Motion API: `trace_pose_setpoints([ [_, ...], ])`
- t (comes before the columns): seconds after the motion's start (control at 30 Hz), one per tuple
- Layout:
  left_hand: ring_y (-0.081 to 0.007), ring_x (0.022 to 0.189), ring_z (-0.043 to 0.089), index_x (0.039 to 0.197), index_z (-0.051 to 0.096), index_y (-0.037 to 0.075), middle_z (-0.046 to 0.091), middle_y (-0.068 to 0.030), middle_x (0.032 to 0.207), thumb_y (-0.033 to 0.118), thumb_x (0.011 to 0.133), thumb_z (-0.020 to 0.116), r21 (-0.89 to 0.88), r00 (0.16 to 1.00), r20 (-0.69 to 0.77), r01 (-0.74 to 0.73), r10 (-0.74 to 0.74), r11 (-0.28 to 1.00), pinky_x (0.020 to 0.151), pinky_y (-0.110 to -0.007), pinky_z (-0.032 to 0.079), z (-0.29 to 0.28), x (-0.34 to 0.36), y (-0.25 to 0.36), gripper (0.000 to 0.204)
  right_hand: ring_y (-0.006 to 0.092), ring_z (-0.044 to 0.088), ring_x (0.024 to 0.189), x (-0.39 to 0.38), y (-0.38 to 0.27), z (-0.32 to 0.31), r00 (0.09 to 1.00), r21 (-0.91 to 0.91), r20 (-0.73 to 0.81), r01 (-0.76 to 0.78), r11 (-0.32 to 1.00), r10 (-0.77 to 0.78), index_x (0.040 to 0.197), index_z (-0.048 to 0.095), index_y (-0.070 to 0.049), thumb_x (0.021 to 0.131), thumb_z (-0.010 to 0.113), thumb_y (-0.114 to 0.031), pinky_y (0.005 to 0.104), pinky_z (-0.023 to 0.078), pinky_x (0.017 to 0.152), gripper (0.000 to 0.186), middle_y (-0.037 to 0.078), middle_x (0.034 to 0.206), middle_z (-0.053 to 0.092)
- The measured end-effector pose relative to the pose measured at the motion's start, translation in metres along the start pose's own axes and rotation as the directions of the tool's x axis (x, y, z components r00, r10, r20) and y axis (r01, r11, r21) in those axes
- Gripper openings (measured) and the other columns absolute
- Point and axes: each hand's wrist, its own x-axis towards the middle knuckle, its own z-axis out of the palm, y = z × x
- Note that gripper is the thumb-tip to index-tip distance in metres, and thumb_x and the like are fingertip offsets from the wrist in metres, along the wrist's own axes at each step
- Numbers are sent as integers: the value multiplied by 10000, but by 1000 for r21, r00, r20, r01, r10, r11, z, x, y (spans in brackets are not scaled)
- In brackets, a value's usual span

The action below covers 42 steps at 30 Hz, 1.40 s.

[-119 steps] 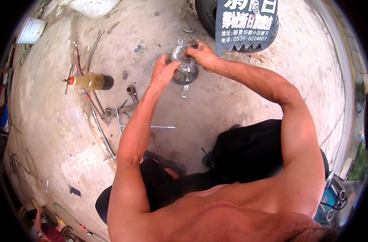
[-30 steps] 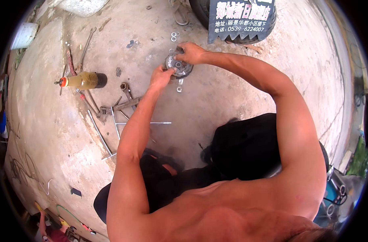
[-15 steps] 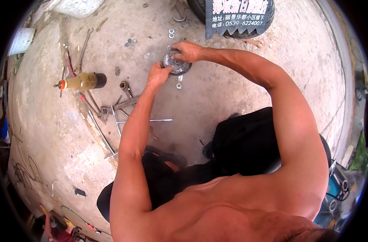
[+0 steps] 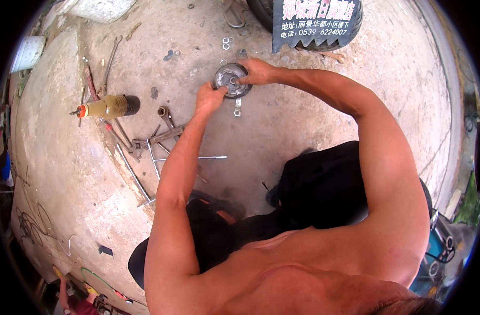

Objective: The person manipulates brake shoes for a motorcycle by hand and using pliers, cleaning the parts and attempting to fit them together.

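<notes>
As left hand [image 4: 211, 98] grips disc [image 4: 229, 79] | right hand [image 4: 254, 71] curls opposite

1 white bucket [image 4: 27, 54] far left; black tyre [image 4: 260, 10] (dark flap [image 4: 313, 32] over part) up top.

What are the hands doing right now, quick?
Left hand: closed, holding the lower-left edge of the round metal part.
Right hand: closed, holding the same part at its upper-right edge.
</notes>
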Motion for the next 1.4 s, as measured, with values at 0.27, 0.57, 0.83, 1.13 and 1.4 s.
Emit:
trace_pose_setpoints([
  [0.27,-255,797,698,956,691,-63,728,-180,859,338,817,754,11,1000,-28,-10,10,1000,735,-388,530,7,2,-1,429,334,703,958,-10,18,6,995,225,95,6,974,-28,1138,684,17,766,802,-405,400,539,847,576,219,1024,727],
  [0.57,-425,1027,679,1030,685,-83,702,-304,1040,411,800,711,113,998,43,40,-45,993,899,-449,520,1,4,3,546,367,697,1000,-6,-8,0,970,-50,141,-192,980,197,1095,720,-6,742,775,-369,423,535,876,510,232,1032,727],
  [0.83,-421,1035,679,1065,691,-85,702,-302,1053,439,794,709,116,996,66,49,-57,992,907,-450,519,2,11,2,590,337,696,1006,-6,-5,1,960,-82,151,-224,971,234,1132,699,13,764,786,-325,402,522,909,507,207,1029,736],
  [1.13,-373,1001,699,1050,702,-59,724,-257,1012,452,810,732,230,999,17,24,-29,973,878,-433,525,3,7,7,565,239,677,673,11,15,8,886,-19,274,-383,923,373,923,730,36,770,790,-328,370,533,623,399,120,782,715],
  [1.4,-388,1152,647,1183,682,-9,682,-247,1205,480,810,713,311,989,114,55,-95,949,964,-470,508,-5,8,16,616,242,610,569,19,22,10,896,-101,257,-348,932,362,805,712,25,770,799,-358,394,471,517,395,116,683,661],
])
